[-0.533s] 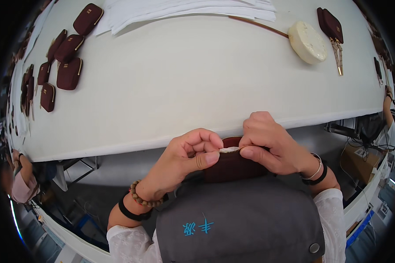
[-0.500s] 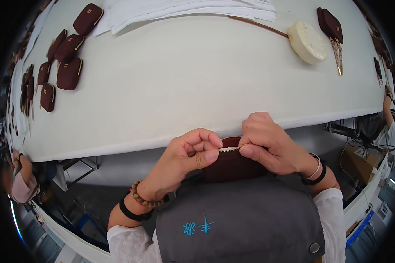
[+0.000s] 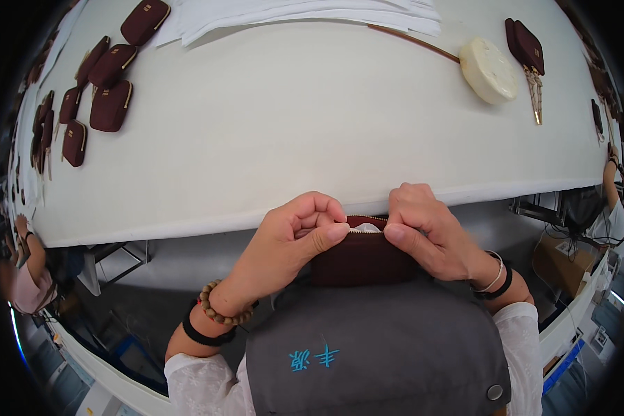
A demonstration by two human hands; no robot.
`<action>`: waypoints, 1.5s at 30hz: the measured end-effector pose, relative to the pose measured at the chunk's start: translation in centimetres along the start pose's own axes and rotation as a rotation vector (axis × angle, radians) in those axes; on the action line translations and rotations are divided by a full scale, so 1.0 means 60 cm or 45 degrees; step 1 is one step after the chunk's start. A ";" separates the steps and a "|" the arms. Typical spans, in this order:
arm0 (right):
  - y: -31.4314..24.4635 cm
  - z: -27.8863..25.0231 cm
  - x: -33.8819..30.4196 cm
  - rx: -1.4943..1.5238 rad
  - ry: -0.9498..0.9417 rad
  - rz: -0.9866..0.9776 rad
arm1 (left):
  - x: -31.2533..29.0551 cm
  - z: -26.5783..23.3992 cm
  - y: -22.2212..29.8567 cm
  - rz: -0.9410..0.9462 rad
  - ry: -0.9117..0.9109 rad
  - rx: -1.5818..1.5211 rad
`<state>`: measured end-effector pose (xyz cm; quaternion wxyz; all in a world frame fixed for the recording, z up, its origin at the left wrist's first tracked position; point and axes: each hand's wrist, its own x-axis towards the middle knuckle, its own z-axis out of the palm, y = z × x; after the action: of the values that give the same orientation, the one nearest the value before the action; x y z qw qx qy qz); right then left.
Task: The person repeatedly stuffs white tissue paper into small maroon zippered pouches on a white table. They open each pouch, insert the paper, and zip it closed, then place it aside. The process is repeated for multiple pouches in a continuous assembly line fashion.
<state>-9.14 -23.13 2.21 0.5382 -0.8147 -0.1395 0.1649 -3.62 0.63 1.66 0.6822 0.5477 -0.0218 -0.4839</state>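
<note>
Between my hands, at the near table edge and above my grey apron, is a dark maroon zippered pouch (image 3: 357,262). Its gold-toothed zip is parted at the top, and something white (image 3: 369,227) shows inside. My left hand (image 3: 301,232) pinches the left end of the zip edge between thumb and fingers. On the other side my right hand (image 3: 423,229) grips the right end, thumb in front and fingers curled behind. The pouch's lower part is partly hidden by the apron (image 3: 374,340).
A white-covered table (image 3: 256,132) spans the view. Several maroon pouches (image 3: 111,104) lie at the left. White paper sheets (image 3: 305,15) are at the far side. A round cream object with a brown strap (image 3: 487,71) and pouches with a chain (image 3: 527,50) lie at the right. Other people's arms (image 3: 33,267) show at the side.
The pouch mouth has spread wider, showing more of the white inside. My right hand has shifted slightly right, and the left hand has risen a little. Both still grip the pouch.
</note>
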 end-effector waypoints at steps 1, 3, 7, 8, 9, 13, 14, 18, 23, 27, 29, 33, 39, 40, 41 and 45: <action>0.001 0.004 -0.002 0.084 0.002 0.011 | 0.000 0.001 0.003 0.004 0.004 0.126; 0.004 0.010 -0.006 0.250 0.007 0.036 | 0.002 0.005 0.011 0.011 0.009 0.377; 0.000 -0.002 -0.006 0.229 0.026 0.151 | 0.002 0.000 0.015 0.077 0.133 0.545; -0.005 -0.002 -0.008 0.030 0.096 0.143 | -0.001 -0.006 0.015 0.020 0.148 0.479; -0.008 -0.003 -0.011 -0.168 0.166 0.133 | -0.002 -0.009 0.015 -0.036 0.162 0.412; -0.005 0.008 -0.021 -0.274 0.220 0.181 | -0.003 -0.013 0.009 0.040 0.186 0.305; -0.004 0.008 -0.023 -0.244 0.217 0.178 | -0.003 -0.015 0.010 0.004 0.158 0.310; -0.006 0.014 -0.031 0.100 0.135 0.203 | -0.006 -0.017 -0.012 -0.049 0.089 0.181; 0.004 0.023 -0.047 0.763 0.158 0.398 | -0.007 -0.020 0.001 -0.043 0.065 0.052; 0.008 0.026 -0.049 0.779 0.276 0.374 | -0.020 -0.019 0.004 0.112 0.117 -0.013; 0.010 0.025 -0.052 0.721 0.262 0.325 | -0.026 -0.016 0.000 0.090 0.174 -0.052; 0.001 0.024 -0.054 0.635 0.226 0.299 | -0.034 -0.012 -0.011 0.067 0.120 -0.346; 0.007 0.023 -0.056 0.503 0.190 0.088 | -0.033 -0.001 -0.005 0.139 0.007 -0.507; 0.002 0.022 -0.054 0.480 0.233 0.071 | -0.030 -0.007 -0.001 0.154 0.018 -0.461; -0.005 0.023 -0.050 0.458 0.278 0.053 | -0.027 -0.015 0.003 0.170 0.030 -0.415; -0.012 0.012 -0.019 0.177 0.544 -0.256 | -0.006 -0.014 0.053 0.739 0.496 -0.043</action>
<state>-10.51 -22.70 2.73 0.6239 -0.7741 -0.0913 -0.0565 -1.28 1.26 3.95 0.7916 0.5894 -0.0382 -0.1567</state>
